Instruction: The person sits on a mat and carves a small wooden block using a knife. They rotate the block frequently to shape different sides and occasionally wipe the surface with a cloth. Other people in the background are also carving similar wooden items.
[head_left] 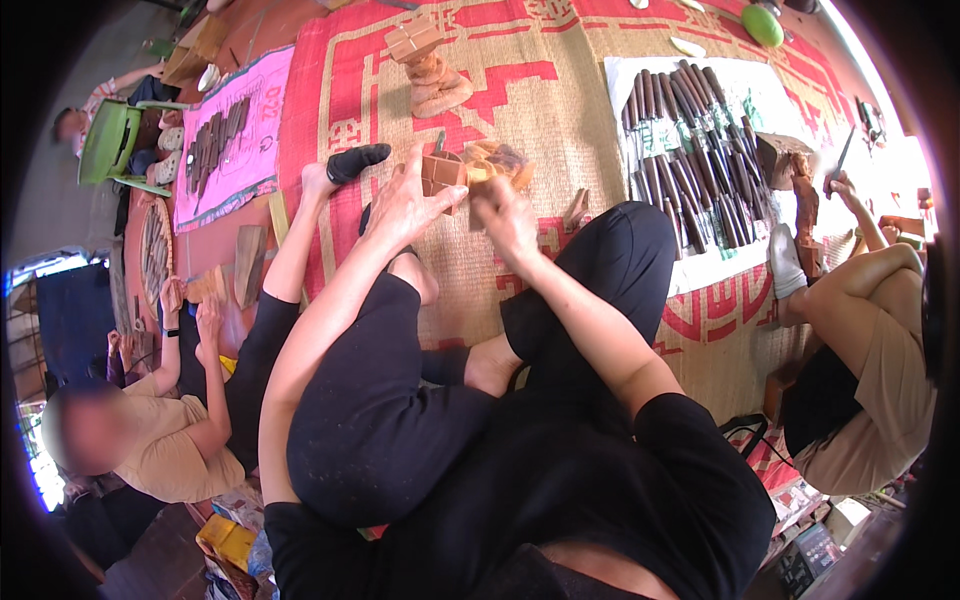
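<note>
In front of my knees, my left hand [405, 203] is closed on a reddish-brown wood carving [443, 173] whose square end is cut with grooves. Its thumb presses on the near face of that end. To the right, a paler, rounded carved part [500, 160] seems to belong to the same piece, though the join is hidden. My right hand [507, 220] curls against it, its fingers bent and partly blurred; what they grip cannot be made out. A thin dark tip [440, 142] pokes up behind the square end. Farther out stands a similar carving [440, 85], its grooved block on top.
Many dark-handled tools [690, 150] lie in rows on a white sheet to the right, others on a pink sheet [255, 160] at left. A wood chunk [577, 210] sits near my knee. Seated people flank me; the right one holds a blade [846, 150].
</note>
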